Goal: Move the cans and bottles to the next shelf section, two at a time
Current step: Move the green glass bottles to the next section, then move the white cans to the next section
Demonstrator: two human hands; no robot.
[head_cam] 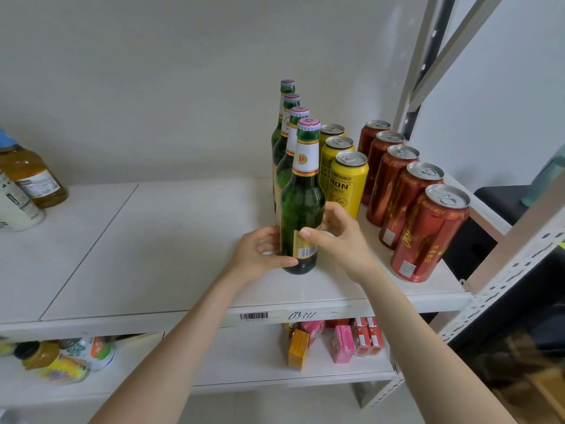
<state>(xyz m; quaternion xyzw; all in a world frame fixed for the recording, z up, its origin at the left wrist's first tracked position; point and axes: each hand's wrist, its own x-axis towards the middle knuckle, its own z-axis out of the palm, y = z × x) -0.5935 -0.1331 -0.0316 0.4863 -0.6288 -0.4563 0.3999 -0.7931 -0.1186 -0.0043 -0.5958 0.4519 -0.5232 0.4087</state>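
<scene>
Two hands clasp the nearest green bottle on the shelf: left hand round its base, right hand pinching its label. Yellow cans stand just right.

the front bottle stands on the shelf between my left hand and my right hand, both holding it low down. three more bottles line up straight behind it, beyond my hands. just right of my right hand runs a row of three cans, and further right a row of five cans. well left of my left hand stand two other bottles. below my hands, on the lower shelf, sit small cartons.
</scene>
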